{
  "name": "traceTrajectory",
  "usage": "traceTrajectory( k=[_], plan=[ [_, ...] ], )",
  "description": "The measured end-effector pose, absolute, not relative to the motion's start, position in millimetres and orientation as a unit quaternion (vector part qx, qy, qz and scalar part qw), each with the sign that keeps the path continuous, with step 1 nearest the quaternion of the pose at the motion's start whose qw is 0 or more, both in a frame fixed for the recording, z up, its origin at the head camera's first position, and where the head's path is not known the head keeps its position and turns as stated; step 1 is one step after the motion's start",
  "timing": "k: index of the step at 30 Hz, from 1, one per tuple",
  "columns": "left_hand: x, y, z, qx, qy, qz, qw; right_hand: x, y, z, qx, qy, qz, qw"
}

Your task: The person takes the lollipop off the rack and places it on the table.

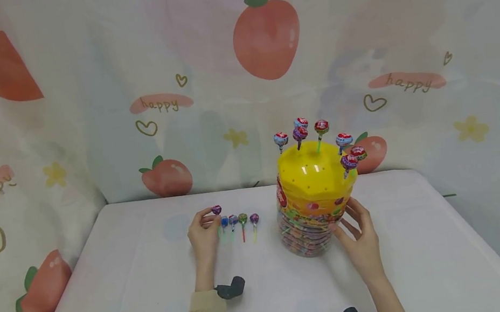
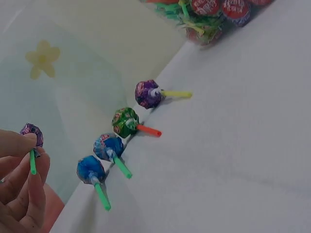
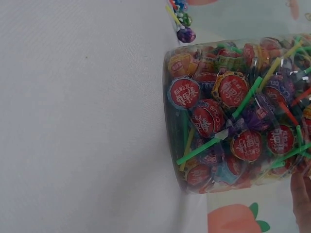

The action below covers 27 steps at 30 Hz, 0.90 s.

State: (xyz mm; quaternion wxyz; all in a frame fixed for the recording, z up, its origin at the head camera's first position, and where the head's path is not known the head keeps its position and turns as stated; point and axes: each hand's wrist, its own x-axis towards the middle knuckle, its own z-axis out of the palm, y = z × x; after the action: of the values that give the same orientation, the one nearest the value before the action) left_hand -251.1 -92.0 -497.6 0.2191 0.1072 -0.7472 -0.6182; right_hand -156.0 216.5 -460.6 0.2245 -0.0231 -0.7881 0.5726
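Observation:
My left hand [image 1: 204, 234] pinches a purple-wrapped lollipop [image 2: 33, 135] by its green stick, just under the candy head. Beside that hand several lollipops lie in a row on the white table: a blue one [image 2: 91, 169], a light blue one [image 2: 108, 146], a green one [image 2: 125, 122] and a purple one [image 2: 148, 93]. My right hand [image 1: 361, 236] holds the side of a clear plastic jar [image 1: 305, 242] filled with wrapped lollipops. Its yellow lid [image 1: 306, 171] has small holes, and several lollipops stand upright in it around the rim.
The white-covered table [image 1: 153, 291] backs onto a hanging cloth [image 1: 202, 38] printed with fruit, hearts and stars. Black camera mounts [image 1: 231, 288] sit on both wrists. The jar stands right of the lollipop row, its top tilted slightly.

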Motion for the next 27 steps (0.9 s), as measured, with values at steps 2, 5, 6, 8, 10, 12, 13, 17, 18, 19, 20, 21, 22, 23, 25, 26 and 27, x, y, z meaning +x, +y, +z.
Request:
traceTrajectory(
  k=[2,5,6,8,10,12,13,17,18,19,20,21,22,23,25,26,27],
  plan=[
    [-252.8,-95.7,-500.6,0.114,-0.757,-0.606,0.216,-156.2,216.5,-460.3,-0.026,-0.788,0.573,0.224],
    [-253.8,-100.9,-504.7,0.125,-0.776,-0.582,0.209,-156.0,216.2,-459.1,-0.025,-0.787,0.575,0.223],
    [-253.7,-102.5,-505.8,0.128,-0.782,-0.574,0.207,-155.8,215.9,-458.5,-0.024,-0.786,0.576,0.223],
    [-254.1,-105.0,-508.8,0.130,-0.793,-0.560,0.202,-155.1,215.5,-457.5,-0.022,-0.784,0.579,0.224],
    [-254.8,-106.8,-512.3,0.131,-0.803,-0.546,0.198,-154.7,215.2,-456.7,-0.021,-0.782,0.581,0.224],
    [-255.8,-107.8,-515.7,0.132,-0.812,-0.536,0.192,-154.7,215.1,-456.2,-0.021,-0.782,0.582,0.223],
    [-256.5,-108.0,-517.6,0.132,-0.816,-0.529,0.191,-154.7,215.2,-456.2,-0.022,-0.782,0.581,0.223],
    [-258.1,-107.9,-521.4,0.135,-0.827,-0.513,0.188,-155.6,216.0,-457.1,-0.023,-0.785,0.578,0.221],
    [-258.3,-107.8,-521.7,0.136,-0.828,-0.511,0.187,-156.0,216.1,-457.5,-0.023,-0.786,0.578,0.221],
    [-258.4,-107.5,-521.8,0.138,-0.830,-0.508,0.187,-156.2,216.3,-457.9,-0.023,-0.785,0.578,0.221],
    [-258.1,-107.2,-521.3,0.140,-0.831,-0.506,0.185,-156.4,216.4,-458.2,-0.023,-0.787,0.576,0.221],
    [-257.9,-106.8,-520.9,0.143,-0.832,-0.504,0.184,-156.4,216.5,-458.6,-0.023,-0.788,0.574,0.221],
    [-257.7,-106.3,-520.5,0.145,-0.833,-0.502,0.181,-156.3,216.6,-458.9,-0.023,-0.789,0.573,0.222],
    [-257.5,-105.8,-520.0,0.146,-0.834,-0.501,0.179,-156.1,216.7,-459.2,-0.023,-0.790,0.570,0.222],
    [-257.0,-104.8,-520.0,0.145,-0.837,-0.497,0.176,-155.7,216.6,-459.2,-0.024,-0.793,0.566,0.223],
    [-256.8,-104.3,-520.0,0.145,-0.838,-0.496,0.175,-155.5,216.5,-459.2,-0.025,-0.795,0.564,0.223],
    [-256.8,-103.8,-520.3,0.143,-0.839,-0.495,0.175,-155.4,216.4,-459.2,-0.024,-0.795,0.563,0.223]
  ],
)
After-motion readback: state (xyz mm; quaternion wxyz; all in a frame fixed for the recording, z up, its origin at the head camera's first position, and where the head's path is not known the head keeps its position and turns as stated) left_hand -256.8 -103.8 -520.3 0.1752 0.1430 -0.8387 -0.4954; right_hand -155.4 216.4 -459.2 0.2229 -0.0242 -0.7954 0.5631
